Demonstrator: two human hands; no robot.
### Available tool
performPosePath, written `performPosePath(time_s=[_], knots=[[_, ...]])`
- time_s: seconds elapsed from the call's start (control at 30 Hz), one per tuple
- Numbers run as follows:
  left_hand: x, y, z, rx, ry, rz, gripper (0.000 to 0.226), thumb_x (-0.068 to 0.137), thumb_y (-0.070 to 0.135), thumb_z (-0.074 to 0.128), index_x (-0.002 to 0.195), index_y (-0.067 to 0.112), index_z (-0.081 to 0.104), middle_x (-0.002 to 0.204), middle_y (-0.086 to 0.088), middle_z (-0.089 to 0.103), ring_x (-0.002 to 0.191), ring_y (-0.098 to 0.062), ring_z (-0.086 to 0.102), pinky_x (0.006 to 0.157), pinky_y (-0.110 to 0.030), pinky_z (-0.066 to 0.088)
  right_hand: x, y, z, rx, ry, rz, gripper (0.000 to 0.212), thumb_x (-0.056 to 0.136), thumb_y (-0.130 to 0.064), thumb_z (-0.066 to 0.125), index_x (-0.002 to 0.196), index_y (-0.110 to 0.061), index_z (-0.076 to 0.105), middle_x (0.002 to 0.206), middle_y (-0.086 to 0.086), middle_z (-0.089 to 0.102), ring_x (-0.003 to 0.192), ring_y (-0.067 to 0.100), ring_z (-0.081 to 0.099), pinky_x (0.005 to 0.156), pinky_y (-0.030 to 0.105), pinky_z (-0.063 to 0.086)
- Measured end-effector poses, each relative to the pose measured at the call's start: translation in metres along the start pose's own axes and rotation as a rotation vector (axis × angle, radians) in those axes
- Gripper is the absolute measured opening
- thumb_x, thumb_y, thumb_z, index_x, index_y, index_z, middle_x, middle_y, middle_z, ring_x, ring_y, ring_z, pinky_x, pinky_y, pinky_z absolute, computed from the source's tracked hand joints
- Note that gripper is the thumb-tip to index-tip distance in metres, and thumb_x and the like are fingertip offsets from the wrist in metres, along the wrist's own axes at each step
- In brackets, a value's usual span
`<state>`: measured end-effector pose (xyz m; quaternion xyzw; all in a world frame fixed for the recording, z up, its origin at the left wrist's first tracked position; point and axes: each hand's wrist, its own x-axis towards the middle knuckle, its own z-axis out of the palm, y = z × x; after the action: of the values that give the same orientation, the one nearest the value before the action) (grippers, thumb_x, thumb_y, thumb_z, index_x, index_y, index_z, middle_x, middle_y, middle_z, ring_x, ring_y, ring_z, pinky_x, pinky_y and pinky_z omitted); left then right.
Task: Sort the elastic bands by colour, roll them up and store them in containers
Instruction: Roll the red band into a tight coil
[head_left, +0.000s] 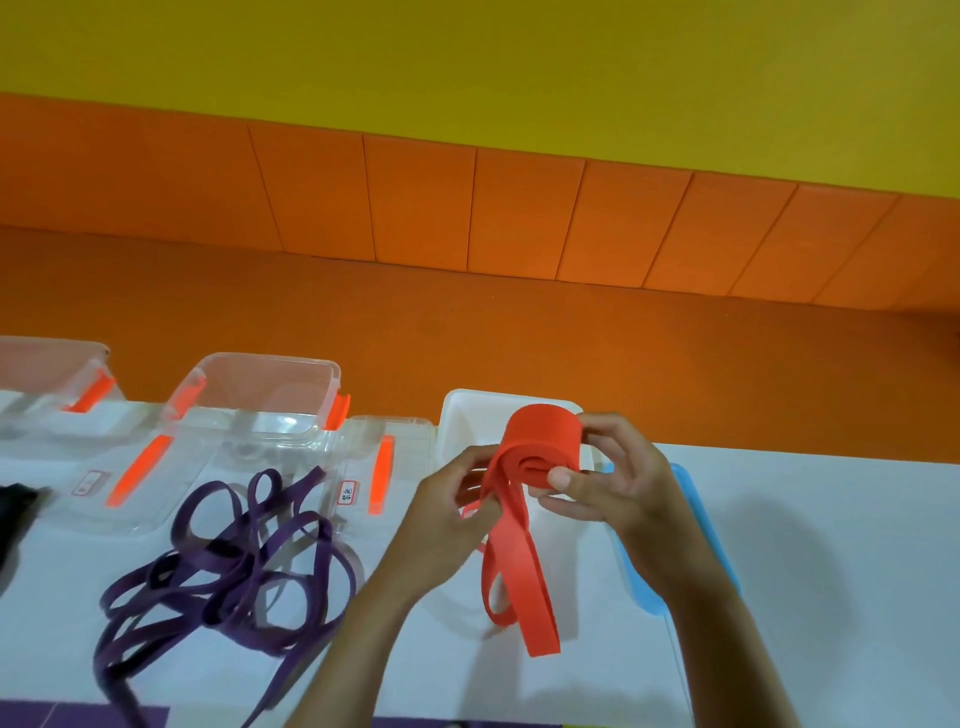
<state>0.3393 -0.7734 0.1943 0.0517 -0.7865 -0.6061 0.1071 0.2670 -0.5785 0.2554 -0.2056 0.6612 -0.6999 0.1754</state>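
Note:
A wide red elastic band (540, 441) is partly wound into a roll, held above the white table. My right hand (613, 478) grips the roll, thumb on its front face and fingers behind it. My left hand (457, 499) pinches the loose part of the band just below the roll. The free tail (519, 587) hangs down to the table. A tangle of purple elastic bands (228, 566) lies on the table to the left. A white container (467, 415) stands right behind the roll.
A clear container with orange clips (260, 395) stands behind the purple bands, another one (57, 374) at the far left. Clear lids (363, 467) lie flat beside them. A blue lid (696, 519) lies under my right wrist. A black thing (15, 504) shows at the left edge.

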Motion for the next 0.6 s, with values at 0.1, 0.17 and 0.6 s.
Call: performPosePath(time_s=[0.1,0.17,0.6], knots=[[0.001,0.0,-0.001,0.091,0.093,0.074,0.061,0.101,0.014,0.048,0.125,0.07,0.052,0.11,0.033,0.069,0.101,0.001,0.068,0.082,-0.007,0.048,0.003,-0.002,0.0,0.014,-0.005,-0.017,0.051,0.08,-0.031,0.092,0.123,-0.023,0.065,0.121,0.006,0.072,0.094,0.041,0.079,0.08,0.042,0.066],[0.003,-0.003,-0.003,0.115,0.123,0.099,0.065,0.105,0.012,0.042,0.138,0.068,0.047,0.121,0.036,0.066,0.111,0.001,0.066,0.087,-0.009,0.049,0.006,-0.004,0.0,0.03,-0.011,-0.019,0.056,0.079,-0.036,0.092,0.125,-0.021,0.065,0.123,0.008,0.072,0.092,0.043,0.078,0.081,0.044,0.065],[-0.002,0.044,-0.019,-0.37,0.148,0.117,0.046,0.086,0.052,0.079,0.128,0.035,0.072,0.133,0.008,0.071,0.13,-0.017,0.065,0.1,-0.022,0.054,0.013,-0.014,0.001,-0.068,-0.138,0.035,0.046,0.08,-0.025,0.089,0.12,-0.031,0.069,0.121,0.0,0.071,0.093,0.038,0.079,0.078,0.04,0.066]])
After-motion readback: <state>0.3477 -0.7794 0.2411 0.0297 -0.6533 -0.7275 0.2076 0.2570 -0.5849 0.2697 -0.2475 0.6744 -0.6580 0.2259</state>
